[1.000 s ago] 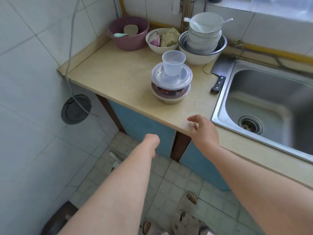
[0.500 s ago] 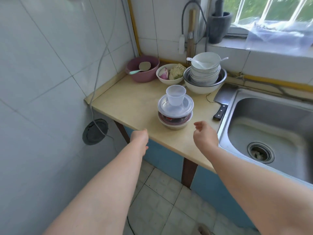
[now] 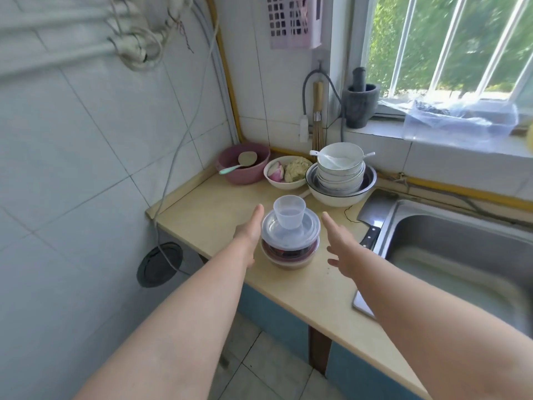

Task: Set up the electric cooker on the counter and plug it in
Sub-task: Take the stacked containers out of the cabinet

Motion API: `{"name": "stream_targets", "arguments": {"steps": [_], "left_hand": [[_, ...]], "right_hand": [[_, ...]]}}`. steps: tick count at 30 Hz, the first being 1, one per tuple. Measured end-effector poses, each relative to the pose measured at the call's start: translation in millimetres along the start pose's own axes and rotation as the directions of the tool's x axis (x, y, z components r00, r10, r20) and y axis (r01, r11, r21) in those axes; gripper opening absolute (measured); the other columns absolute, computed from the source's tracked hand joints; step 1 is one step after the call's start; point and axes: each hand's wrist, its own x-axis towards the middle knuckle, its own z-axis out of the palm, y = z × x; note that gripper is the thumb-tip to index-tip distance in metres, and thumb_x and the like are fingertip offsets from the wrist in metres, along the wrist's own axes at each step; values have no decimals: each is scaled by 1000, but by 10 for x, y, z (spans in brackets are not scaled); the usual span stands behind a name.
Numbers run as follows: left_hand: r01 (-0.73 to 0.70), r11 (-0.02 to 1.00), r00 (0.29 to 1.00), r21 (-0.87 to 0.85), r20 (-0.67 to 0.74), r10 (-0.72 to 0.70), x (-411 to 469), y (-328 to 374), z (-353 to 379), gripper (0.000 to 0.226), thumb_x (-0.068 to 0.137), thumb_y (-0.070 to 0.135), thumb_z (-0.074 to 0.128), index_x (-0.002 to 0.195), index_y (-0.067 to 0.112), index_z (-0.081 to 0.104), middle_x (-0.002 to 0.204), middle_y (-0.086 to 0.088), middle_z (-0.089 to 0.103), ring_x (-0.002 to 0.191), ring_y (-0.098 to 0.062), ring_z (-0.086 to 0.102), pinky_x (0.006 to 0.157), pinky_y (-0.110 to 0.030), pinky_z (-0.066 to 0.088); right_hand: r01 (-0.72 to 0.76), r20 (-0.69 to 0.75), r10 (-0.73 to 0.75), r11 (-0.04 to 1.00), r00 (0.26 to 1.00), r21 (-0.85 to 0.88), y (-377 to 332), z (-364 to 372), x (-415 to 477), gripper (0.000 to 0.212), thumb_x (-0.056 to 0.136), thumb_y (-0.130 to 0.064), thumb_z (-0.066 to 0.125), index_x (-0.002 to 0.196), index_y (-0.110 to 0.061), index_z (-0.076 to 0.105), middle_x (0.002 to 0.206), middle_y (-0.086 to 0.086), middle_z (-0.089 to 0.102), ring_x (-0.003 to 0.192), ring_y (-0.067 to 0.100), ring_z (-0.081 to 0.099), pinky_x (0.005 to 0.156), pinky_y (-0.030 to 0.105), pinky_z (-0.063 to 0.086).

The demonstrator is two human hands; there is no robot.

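No electric cooker is in view. On the beige counter (image 3: 207, 215) stands a stack of lidded plastic containers (image 3: 290, 243) with a clear plastic cup (image 3: 289, 212) on top. My left hand (image 3: 250, 229) is stretched flat just left of the stack, fingers apart, close to its lid. My right hand (image 3: 340, 246) is spread open just right of the stack, a small gap away. Neither hand holds anything. A white plug block (image 3: 303, 129) on a grey cable hangs on the back wall above the counter.
At the back stand a pink bowl with a spoon (image 3: 243, 163), a white bowl of food (image 3: 285, 173) and stacked white bowls in a basin (image 3: 341, 176). A cleaver (image 3: 373, 217) lies by the steel sink (image 3: 461, 255). A phone (image 3: 362, 306) rests at the counter's edge.
Both hands have moved forward from the counter's front edge to either side of the container stack, with the fingers now opened. The view has lifted toward the wall and window.
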Motion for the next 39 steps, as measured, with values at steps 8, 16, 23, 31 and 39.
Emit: {"name": "stream_targets", "arguments": {"steps": [8,16,23,31,39], "left_hand": [[-13,994,994,110,112,0,304,243,80,90,83,69,51,150,14,28,156,-10,32,142,-31,32,113,-45,29],[19,967,948,253,303,-98,707,346,32,84,75,77,52,136,19,48,134,-8,54,113,-30,52,92,-45,41],[25,967,894,255,427,-136,900,306,33,78,71,77,56,127,22,57,119,-9,66,100,-26,64,70,-34,48],[-144,928,819,343,568,-83,703,603,359,52,84,63,53,113,21,58,89,-8,66,76,-21,62,59,-29,44],[-367,822,581,436,797,-163,-108,384,1258,69,77,75,51,120,22,59,110,-10,70,93,-26,66,75,-36,52]], "right_hand": [[-57,48,54,997,997,50,-196,125,244,96,74,-74,56,151,-28,22,159,1,22,143,34,27,111,58,28],[-44,-29,46,997,999,66,-128,392,444,102,75,-68,61,153,-24,13,159,6,23,144,31,25,111,52,25],[-36,-80,48,989,996,145,-108,521,381,88,78,-66,60,147,-23,26,148,6,40,114,26,47,78,35,40],[69,-274,31,935,961,347,-118,326,198,87,73,-69,62,143,-24,36,139,7,50,111,26,53,72,33,42],[298,-582,12,851,813,433,283,-654,-673,107,49,-83,64,134,-20,46,121,9,65,104,29,66,66,33,51]]}}
